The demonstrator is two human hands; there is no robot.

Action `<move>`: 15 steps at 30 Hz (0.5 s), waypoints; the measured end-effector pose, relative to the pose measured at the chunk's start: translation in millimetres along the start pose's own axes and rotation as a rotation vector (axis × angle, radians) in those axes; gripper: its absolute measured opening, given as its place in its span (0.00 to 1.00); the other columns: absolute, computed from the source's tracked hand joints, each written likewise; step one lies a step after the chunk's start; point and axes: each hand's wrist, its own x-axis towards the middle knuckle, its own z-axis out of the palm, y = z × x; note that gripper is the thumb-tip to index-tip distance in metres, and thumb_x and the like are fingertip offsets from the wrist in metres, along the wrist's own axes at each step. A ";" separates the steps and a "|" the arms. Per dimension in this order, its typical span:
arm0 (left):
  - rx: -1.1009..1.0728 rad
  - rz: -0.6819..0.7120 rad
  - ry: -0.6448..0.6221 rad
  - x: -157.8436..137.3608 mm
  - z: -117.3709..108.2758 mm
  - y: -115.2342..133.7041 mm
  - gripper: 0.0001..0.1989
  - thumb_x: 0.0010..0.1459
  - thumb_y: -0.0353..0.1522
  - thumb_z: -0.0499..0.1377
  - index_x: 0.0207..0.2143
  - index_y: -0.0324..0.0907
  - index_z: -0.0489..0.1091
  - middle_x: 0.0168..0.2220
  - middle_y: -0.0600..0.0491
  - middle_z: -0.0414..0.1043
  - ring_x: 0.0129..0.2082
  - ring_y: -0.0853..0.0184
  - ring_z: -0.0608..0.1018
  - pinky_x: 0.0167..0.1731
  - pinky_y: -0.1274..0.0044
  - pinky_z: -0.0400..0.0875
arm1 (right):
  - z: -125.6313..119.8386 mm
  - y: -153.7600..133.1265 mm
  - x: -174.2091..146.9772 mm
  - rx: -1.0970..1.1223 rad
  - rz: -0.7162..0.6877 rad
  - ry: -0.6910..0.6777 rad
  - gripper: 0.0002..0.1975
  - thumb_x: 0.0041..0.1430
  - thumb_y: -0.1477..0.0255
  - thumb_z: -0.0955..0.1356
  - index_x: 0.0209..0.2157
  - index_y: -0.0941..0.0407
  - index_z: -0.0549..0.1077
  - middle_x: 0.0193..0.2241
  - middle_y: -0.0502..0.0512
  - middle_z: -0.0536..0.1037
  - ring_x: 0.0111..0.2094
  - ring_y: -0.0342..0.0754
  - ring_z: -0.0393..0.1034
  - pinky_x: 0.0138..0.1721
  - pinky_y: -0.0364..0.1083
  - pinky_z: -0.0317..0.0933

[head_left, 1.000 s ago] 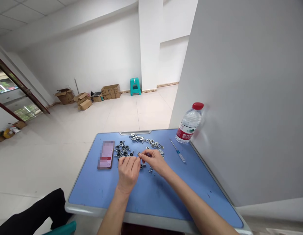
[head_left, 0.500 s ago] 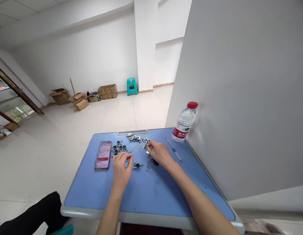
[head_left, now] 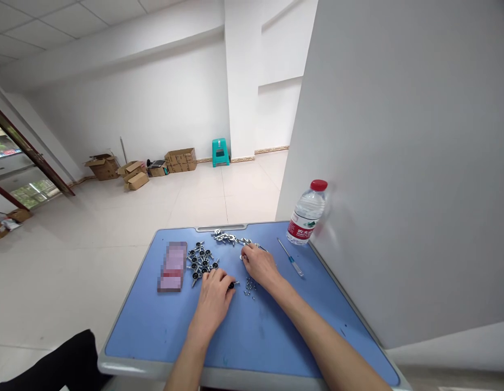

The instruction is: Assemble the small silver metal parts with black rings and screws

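Observation:
My left hand (head_left: pixel 214 297) rests low over the blue table top, its thumb and forefinger closed around a small metal part with a black round centre (head_left: pixel 231 285). Just beyond it lies a cluster of similar black-centred metal parts (head_left: pixel 202 260). My right hand (head_left: pixel 260 267) is at a pile of small silver pieces (head_left: pixel 247 242), fingertips pinched together; what sits between them is too small to make out. Several tiny metal pieces (head_left: pixel 250 287) lie between the two hands. Farther back is a heap of silver metal pieces (head_left: pixel 225 237).
A phone (head_left: pixel 172 267) lies at the table's left. On the right are a screwdriver with a clear-and-blue handle (head_left: pixel 293 263) and a red-capped water bottle (head_left: pixel 306 213) close to the grey partition (head_left: pixel 398 163). Cardboard boxes (head_left: pixel 181 160) and a green stool (head_left: pixel 221 152) stand by the far wall.
My left hand has moved right and nearer to me, from beside the cluster onto the single black-centred part. My right hand stays at the silver pile. The view has tilted up slightly.

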 end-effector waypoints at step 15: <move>0.237 0.109 0.227 16.1 22.6 -16.1 0.18 0.63 0.23 0.50 0.51 0.46 0.69 0.56 0.50 0.69 0.58 0.57 0.67 0.56 0.59 0.61 | -2.0 1.4 -11.2 0.178 -0.042 0.233 0.07 0.63 0.76 0.62 0.36 0.55 0.72 0.36 0.53 0.76 0.32 0.44 0.71 0.28 0.42 0.51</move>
